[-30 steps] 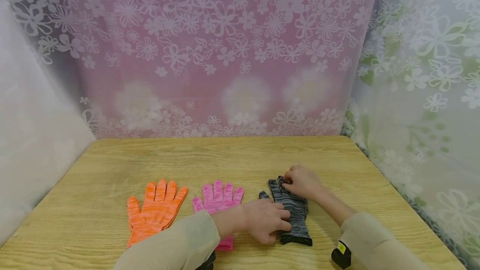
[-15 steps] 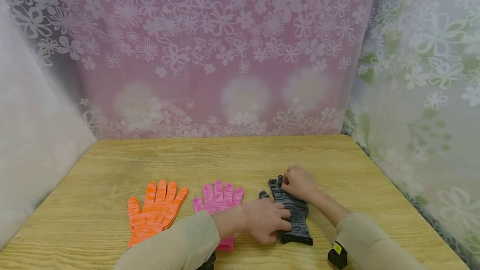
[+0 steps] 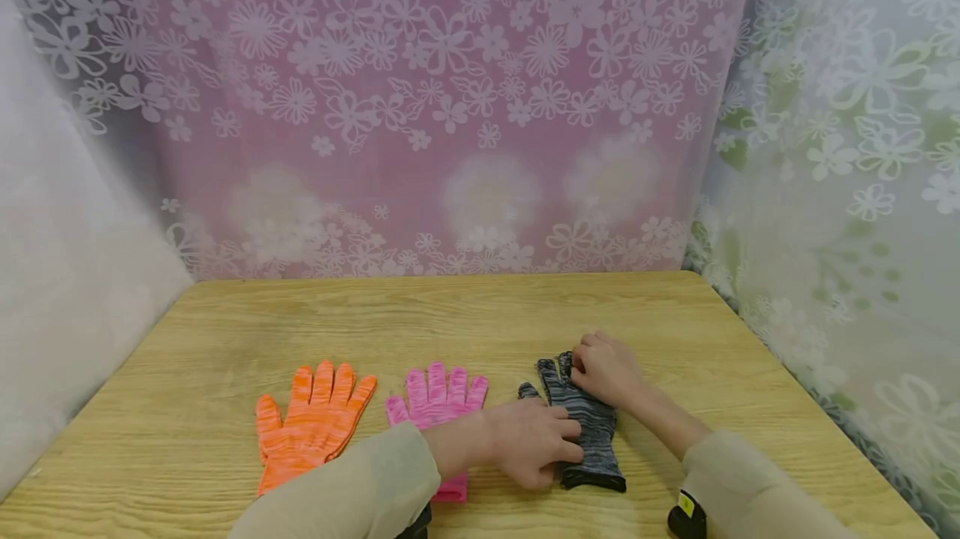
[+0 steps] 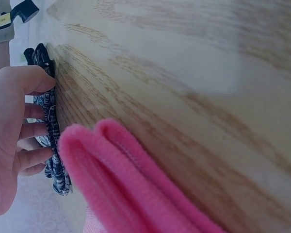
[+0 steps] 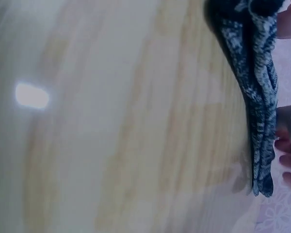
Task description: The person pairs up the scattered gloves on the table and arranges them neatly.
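A dark grey and black striped knit glove [image 3: 591, 414] lies flat, black cuff towards me. My left hand [image 3: 528, 443] rests on the glove's left side with relaxed fingers; the left wrist view shows those fingertips on the knit [image 4: 52, 121]. At the glove's far end, my right hand [image 3: 609, 371] pinches the finger part with curled fingers, hiding some glove fingers. In the right wrist view the stacked knit layers [image 5: 254, 82] show edge-on beside the right fingers [image 5: 289, 162]. Under my left forearm lies a pink glove [image 3: 435, 406], partly covered.
An orange glove [image 3: 309, 431] lies left of the pink one, its cuff partly behind my left sleeve [image 3: 345, 485]. All rest on a wood-grain table [image 3: 420, 314]. Flowered curtains [image 3: 450, 106] enclose the back and right; a white sheet [image 3: 67, 272] hangs at left.
My right hand has shifted slightly to the right across the dark glove's fingers. The left hand stays in place on the glove.
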The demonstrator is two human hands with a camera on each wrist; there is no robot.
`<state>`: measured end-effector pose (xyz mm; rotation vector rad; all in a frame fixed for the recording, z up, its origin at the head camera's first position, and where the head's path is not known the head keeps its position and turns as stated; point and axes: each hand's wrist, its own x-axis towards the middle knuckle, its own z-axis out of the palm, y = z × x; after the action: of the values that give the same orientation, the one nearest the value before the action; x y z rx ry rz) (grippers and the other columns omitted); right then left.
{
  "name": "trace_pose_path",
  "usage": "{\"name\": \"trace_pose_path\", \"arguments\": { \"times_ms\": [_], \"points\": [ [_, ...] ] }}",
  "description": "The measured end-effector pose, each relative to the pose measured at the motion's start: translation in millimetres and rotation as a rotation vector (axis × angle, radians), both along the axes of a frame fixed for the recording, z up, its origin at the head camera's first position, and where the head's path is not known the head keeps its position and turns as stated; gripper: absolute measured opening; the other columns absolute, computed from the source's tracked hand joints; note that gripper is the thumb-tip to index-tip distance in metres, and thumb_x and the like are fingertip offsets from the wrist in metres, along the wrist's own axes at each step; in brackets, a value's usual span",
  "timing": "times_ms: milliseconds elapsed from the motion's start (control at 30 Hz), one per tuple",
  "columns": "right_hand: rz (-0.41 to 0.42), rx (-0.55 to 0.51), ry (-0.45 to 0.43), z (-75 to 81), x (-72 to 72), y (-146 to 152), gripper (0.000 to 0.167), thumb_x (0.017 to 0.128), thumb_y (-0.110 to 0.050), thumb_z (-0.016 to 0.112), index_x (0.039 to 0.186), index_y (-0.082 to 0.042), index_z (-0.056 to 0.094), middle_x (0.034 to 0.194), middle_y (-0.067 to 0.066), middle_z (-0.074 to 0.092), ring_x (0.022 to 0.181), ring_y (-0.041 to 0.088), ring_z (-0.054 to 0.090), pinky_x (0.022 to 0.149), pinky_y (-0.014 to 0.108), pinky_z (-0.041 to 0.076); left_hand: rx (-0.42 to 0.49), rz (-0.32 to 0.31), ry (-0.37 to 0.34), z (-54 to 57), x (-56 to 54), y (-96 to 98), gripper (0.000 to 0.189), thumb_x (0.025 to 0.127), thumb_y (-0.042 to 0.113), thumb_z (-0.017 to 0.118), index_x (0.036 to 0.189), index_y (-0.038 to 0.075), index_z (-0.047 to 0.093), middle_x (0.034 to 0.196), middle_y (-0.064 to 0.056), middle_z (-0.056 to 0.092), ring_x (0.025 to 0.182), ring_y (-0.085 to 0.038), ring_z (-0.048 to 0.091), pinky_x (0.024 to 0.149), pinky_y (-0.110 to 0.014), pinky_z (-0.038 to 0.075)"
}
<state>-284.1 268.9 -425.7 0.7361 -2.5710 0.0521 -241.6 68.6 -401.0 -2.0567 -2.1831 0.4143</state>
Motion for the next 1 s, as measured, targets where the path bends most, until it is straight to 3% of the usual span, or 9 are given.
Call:
{"name": "trace_pose_path", "arguments": {
  "times_ms": [100,267,467,667,1000],
  "points": [
    [0.093,-0.011,0.071,0.7,-0.8,1.4,0.016,0.072,-0.005,0.071,0.068,-0.013,0.058,0.071,0.0,0.05,0.064,0.017,0.045,0.061,0.033,0.042,-0.006,0.0,-0.008,0.1,-0.2,0.1,0.03,0.087,0.035,0.056,0.116,0.03,0.057,0.101,0.01,0.047,0.087,-0.006,0.043,0.068,-0.019,0.039],
    [0.217,0.043,0.094,3.5,-1.8,5.0,0.006,0.073,-0.01,0.074,0.077,-0.009,0.069,0.084,0.004,0.061,0.076,0.021,0.054,0.066,0.035,0.045,-0.006,-0.001,-0.016,-1.5,-1.6,0.0,0.029,0.088,0.035,0.055,0.116,0.03,0.057,0.102,0.01,0.048,0.088,-0.006,0.043,0.069,-0.02,0.039],
    [0.213,0.122,0.023,3.1,0.4,8.8,0.011,0.077,-0.018,0.071,0.084,-0.01,0.07,0.092,0.005,0.064,0.084,0.023,0.056,0.069,0.038,0.045,-0.003,-0.008,-0.019,-2.6,-1.9,0.7,0.029,0.088,0.036,0.055,0.116,0.03,0.057,0.103,0.01,0.047,0.089,-0.006,0.043,0.071,-0.021,0.04],
    [0.245,0.15,0.038,5.1,0.6,7.3,0.013,0.076,-0.015,0.071,0.086,-0.009,0.068,0.091,0.005,0.065,0.086,0.023,0.056,0.072,0.039,0.044,0.012,-0.014,0.009,-3.3,-1.0,0.6,0.029,0.087,0.036,0.056,0.115,0.029,0.057,0.102,0.01,0.047,0.089,-0.007,0.043,0.07,-0.02,0.04],
    [0.272,0.218,0.08,2.7,-0.7,8.0,0.021,0.078,-0.017,0.069,0.099,-0.012,0.071,0.093,0.004,0.063,0.087,0.023,0.057,0.072,0.039,0.044,0.008,-0.016,-0.019,-3.0,-1.8,-0.6,0.029,0.089,0.036,0.054,0.117,0.029,0.056,0.105,0.009,0.048,0.089,-0.007,0.043,0.071,-0.02,0.04]
  ]
}}
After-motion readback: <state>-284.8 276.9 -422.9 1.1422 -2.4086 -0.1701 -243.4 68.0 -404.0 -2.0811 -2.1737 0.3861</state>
